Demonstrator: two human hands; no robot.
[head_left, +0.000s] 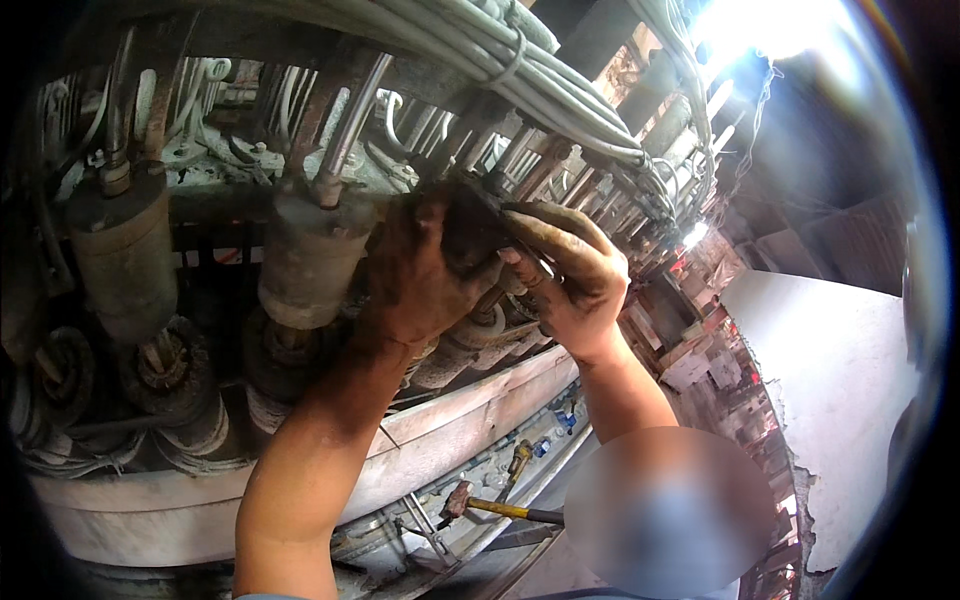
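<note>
Both of my hands are raised to a row of machine cylinders hanging on rods. Between them is a dark, grimy machine part, in line with the other cylinders; its exact shape is lost in shadow and behind my fingers. My left hand is closed round its left side, fingers blackened. From the right, my right hand grips the same part, fingers over the top and thumb below. A grey cylinder on a shiny rod hangs just left of my left hand, and another cylinder farther left.
A bundle of pale cables runs overhead. Below my hands curves a whitish rail. A hammer with a yellow and black handle lies on a ledge with other tools. A large pale sheet stands at the right, near a bright lamp.
</note>
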